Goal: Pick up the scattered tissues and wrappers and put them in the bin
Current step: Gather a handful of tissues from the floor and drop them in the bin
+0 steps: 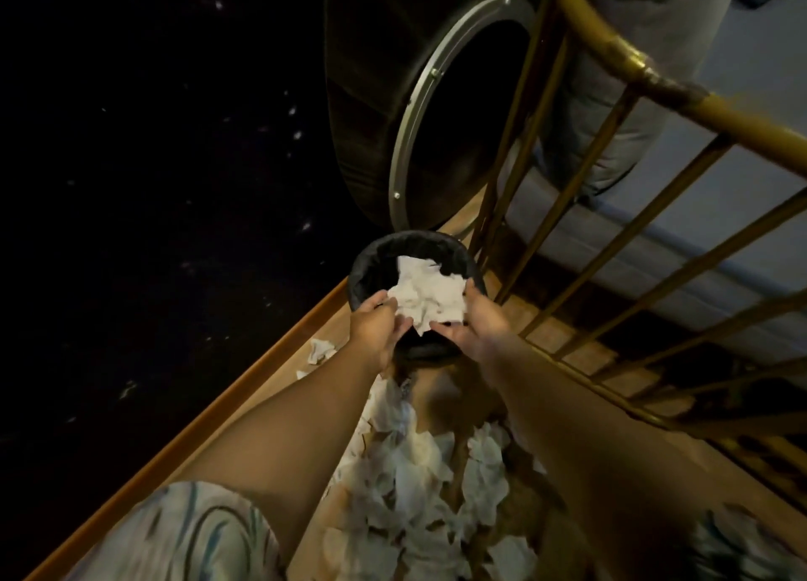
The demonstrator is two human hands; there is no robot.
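Both hands meet over the bin (366, 270), a small round black-lined tub standing on the wooden floor (563, 340). The left hand (379, 324) and the right hand (477, 324) press in from either side on a crumpled wad of tissues (430, 296), fingers curled around its lower edges, so each hand is closed on the same bundle. The wad sits right above the bin's open mouth, overlapping the near half of the rim; the far rim shows clear behind it.

On the near side of the bin, between the two forearms, a thick scatter of loose tissues (419, 462) covers the floor, and a smaller scrap (321, 348) lies just left of the bin beside the left wrist.

Room around the bin is tight. To its left a wooden strip (244, 399) runs diagonally, edging a dark speckled surface (153, 187). Just behind the bin leans a large dark round thing with a metal ring (408, 144) bolted round its face, its lower edge near the far rim. To the bin's right stands a brass-coloured railing (620, 56) with slanted bars, close beside the rim, leaving only a narrow band of bare floor there. The widest open floor lies toward the person, though tissues fill most of it. A patterned sleeve (187, 532) shows at the lower left
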